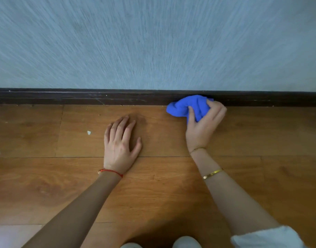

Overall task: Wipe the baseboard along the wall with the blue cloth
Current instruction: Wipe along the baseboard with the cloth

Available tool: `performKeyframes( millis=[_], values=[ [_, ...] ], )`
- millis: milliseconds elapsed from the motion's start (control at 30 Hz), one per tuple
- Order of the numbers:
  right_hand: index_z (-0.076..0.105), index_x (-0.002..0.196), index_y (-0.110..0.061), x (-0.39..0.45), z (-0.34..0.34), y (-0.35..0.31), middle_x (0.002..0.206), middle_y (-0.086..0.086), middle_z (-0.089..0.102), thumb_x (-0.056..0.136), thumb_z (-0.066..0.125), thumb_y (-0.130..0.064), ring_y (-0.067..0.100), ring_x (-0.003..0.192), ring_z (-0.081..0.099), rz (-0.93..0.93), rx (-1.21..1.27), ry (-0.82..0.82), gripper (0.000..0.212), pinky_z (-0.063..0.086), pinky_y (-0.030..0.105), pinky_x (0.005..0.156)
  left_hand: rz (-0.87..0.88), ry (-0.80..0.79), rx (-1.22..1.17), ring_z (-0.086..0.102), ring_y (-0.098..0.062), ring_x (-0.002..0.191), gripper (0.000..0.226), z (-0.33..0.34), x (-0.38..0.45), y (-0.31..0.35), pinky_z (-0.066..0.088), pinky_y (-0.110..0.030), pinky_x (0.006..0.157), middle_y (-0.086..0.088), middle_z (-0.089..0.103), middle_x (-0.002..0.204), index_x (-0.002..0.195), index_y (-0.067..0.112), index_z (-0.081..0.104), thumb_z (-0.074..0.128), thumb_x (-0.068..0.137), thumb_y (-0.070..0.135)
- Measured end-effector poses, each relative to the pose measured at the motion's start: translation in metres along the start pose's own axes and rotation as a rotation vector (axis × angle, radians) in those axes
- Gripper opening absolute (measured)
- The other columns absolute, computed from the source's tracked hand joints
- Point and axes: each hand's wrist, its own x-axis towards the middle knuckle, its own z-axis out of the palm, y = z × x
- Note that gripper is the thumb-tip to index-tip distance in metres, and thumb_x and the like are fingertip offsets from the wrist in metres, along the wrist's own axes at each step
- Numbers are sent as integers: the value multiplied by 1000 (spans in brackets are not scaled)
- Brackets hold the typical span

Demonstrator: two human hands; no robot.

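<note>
A dark brown baseboard [100, 97] runs across the whole view where the grey-blue wall meets the wooden floor. My right hand [204, 126] grips a bunched blue cloth [182, 106], and the cloth's top touches the baseboard right of the middle. My left hand [120, 142] rests flat on the floor with its fingers spread, a little short of the baseboard and left of the cloth.
The textured wall [153, 42] fills the upper half. Small crumbs lie along the foot of the baseboard, and a white chip [89, 132] sits on the wooden floor [37, 176] to the left. My knees show at the bottom edge.
</note>
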Motion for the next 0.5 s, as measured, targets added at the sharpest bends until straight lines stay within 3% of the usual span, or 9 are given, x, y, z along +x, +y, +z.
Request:
performKeyframes(
  millis=[133, 267, 300, 433, 500],
  values=[
    [55, 110, 4, 0, 5, -5, 114, 17, 49, 82, 75, -1, 29, 107, 52, -52, 56, -81, 34, 44, 31, 98, -2, 6, -14, 47, -30, 140, 48, -1, 0, -1, 31, -51, 119, -10, 55, 148, 136, 10, 62, 58, 95, 33],
    [52, 114, 3, 15, -22, 16, 115, 10, 47, 79, 80, -8, 14, 107, 48, 158, 128, 151, 47, 39, 18, 100, -5, 7, -22, 47, -30, 140, 49, -1, 0, 0, 29, -50, 121, -10, 55, 148, 137, 9, 61, 60, 94, 33],
    [52, 116, 3, 16, -24, 18, 116, 10, 48, 79, 81, -12, 13, 108, 48, 197, 119, 188, 49, 40, 17, 100, -6, 7, -23, 47, -30, 140, 49, -1, 0, 0, 29, -50, 121, -10, 55, 148, 137, 9, 62, 60, 94, 33],
    [55, 112, -1, 7, -8, 8, 115, 13, 53, 82, 79, -18, 25, 106, 51, 280, 84, 258, 42, 46, 38, 96, -2, 14, -23, 46, -28, 141, 49, -1, 0, 1, 30, -51, 120, -10, 55, 148, 137, 9, 62, 59, 95, 34],
    [56, 109, 1, 3, -4, 6, 114, 15, 51, 85, 76, -13, 25, 105, 52, 258, 102, 234, 35, 47, 32, 96, -1, 18, -23, 46, -28, 141, 48, -2, 0, 0, 29, -50, 120, -10, 55, 147, 137, 9, 62, 59, 95, 33]
  ],
)
